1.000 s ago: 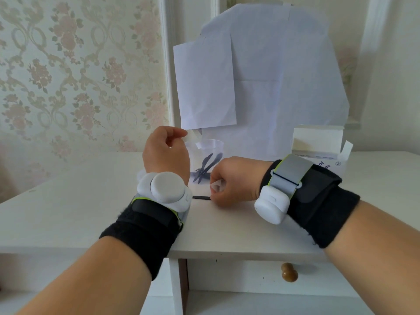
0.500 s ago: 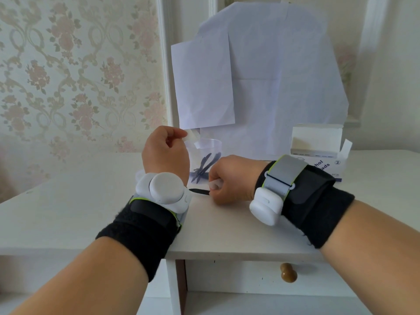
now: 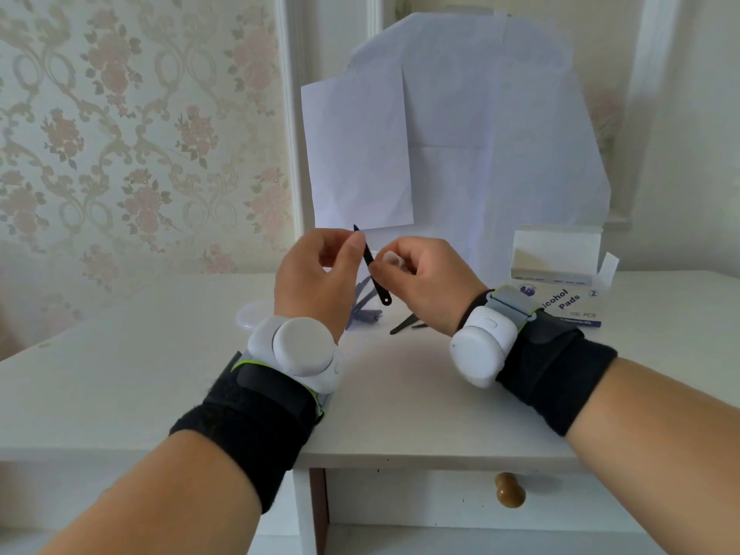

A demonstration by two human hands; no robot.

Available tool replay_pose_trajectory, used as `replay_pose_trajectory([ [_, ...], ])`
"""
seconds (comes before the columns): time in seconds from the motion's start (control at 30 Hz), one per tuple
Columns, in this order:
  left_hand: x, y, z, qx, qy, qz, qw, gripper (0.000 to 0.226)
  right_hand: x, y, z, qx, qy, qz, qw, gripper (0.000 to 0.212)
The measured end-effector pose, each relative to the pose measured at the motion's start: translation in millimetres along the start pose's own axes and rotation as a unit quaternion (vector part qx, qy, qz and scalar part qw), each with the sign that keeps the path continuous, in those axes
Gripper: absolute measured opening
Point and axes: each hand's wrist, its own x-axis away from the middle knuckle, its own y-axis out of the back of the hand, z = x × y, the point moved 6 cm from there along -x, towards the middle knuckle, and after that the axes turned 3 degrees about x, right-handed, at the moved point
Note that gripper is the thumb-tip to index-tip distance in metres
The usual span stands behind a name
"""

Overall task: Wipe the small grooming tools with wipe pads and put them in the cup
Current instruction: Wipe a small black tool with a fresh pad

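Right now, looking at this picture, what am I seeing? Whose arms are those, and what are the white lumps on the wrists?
No machine here: a person's two bare arms, filmed from a camera on their head, looking down. The white lumps are small devices strapped on black wristbands. The left hand pinches a thin black grooming tool near its top; the right hand holds a small white wipe pad against it. On the white table lie more dark tools, a round lid and an open box of alcohol pads. The cup is mostly hidden behind the left hand.

Left hand (image 3: 320, 270) pinches black tool (image 3: 372, 266); right hand (image 3: 420, 282) holds pad (image 3: 391, 259) w/ it
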Motion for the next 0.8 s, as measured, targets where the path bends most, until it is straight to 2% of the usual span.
replay_pose_trajectory([
  [0.13,-0.2,-4.0,1.5,-0.002,-0.012,0.030,0.999,0.010,2.8,-11.3,1.9,-0.022,-0.003,0.040,0.999,0.019],
  [0.3,-0.7,4.8,5.7,0.047,0.029,-0.042,0.998,0.017,-0.2,-6.4,0.0,-0.189,-0.085,0.024,0.978,0.028],
  [0.43,-3.5,8.0,10.0,0.053,0.048,-0.076,0.995,0.016,-2.1,-1.7,-6.2,-0.178,-0.095,-0.001,0.979,0.021],
  [0.63,-0.9,-7.5,12.8,0.055,0.082,0.005,0.995,0.015,-0.2,-5.1,-5.8,-0.116,-0.070,-0.011,0.991,0.013],
  [0.73,-1.3,-11.6,12.4,0.046,0.085,0.045,0.994,0.015,-4.6,2.4,-1.7,-0.113,-0.067,-0.053,0.990,0.003],
  [0.8,0.6,-14.5,8.7,0.039,0.071,0.069,0.994,0.017,-9.6,9.9,1.9,-0.062,-0.054,-0.088,0.993,0.003],
])
